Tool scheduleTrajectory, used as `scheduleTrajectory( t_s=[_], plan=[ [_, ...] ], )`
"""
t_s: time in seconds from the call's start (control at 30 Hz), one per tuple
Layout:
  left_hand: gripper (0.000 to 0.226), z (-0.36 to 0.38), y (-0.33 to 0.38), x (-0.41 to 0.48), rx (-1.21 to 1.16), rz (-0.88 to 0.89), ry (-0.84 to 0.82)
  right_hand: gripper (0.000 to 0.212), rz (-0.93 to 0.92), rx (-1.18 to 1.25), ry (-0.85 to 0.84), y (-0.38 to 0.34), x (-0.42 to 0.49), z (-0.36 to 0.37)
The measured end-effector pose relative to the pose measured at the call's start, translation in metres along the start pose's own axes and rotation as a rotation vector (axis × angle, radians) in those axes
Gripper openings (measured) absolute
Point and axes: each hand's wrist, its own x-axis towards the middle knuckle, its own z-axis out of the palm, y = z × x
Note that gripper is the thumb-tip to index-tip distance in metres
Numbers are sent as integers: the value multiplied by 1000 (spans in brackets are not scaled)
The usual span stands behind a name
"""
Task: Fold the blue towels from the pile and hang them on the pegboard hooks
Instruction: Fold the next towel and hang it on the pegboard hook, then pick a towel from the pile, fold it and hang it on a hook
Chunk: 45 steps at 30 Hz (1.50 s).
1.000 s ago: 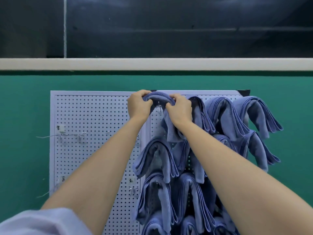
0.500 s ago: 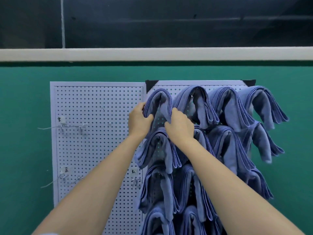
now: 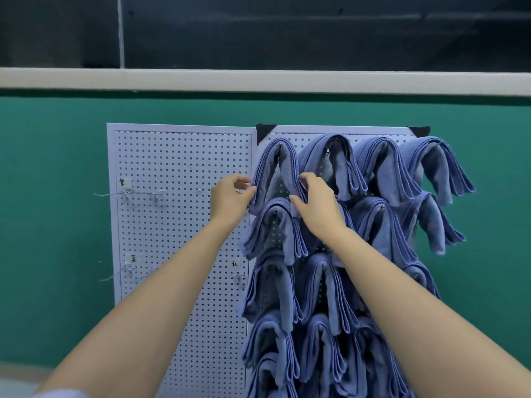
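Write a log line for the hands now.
left hand: pinches towel | right hand: holds towel | towel: draped on pegboard

Folded blue towel (image 3: 277,170) draped over top-left hook of towel-filled right pegboard (image 3: 339,130).

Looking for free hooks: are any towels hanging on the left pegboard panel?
No, the left panel carries only bare wire hooks and labels; all blue towels hang on the right panel.
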Motion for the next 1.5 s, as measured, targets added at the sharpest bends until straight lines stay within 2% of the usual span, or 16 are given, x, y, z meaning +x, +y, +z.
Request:
scheduleTrajectory(
  t_s=[0.1,0.3,0.67,1.03,1.27,1.4,1.5],
  plan=[
    [7,-31,0,-31,2,-17,12,42,-65,33,-23,-16,-33,-8],
    [7,-81,-33,-125,-51,-136,-78,29,-139,107,-217,-43,-123,13],
    [10,-120,-200,-276,117,-565,-274,21,43,165,-634,-22,-275,143],
    [28,-77,-371,-379,202,-836,-496,17,248,84,-997,52,-385,296],
    [25,-18,-462,-423,239,-897,-670,18,349,98,-1098,102,-432,388],
    [10,20,-499,-433,279,-905,-697,20,393,80,-1131,127,-441,433],
    [16,46,-523,-436,307,-940,-706,20,393,69,-1166,141,-439,464]
  ],
)
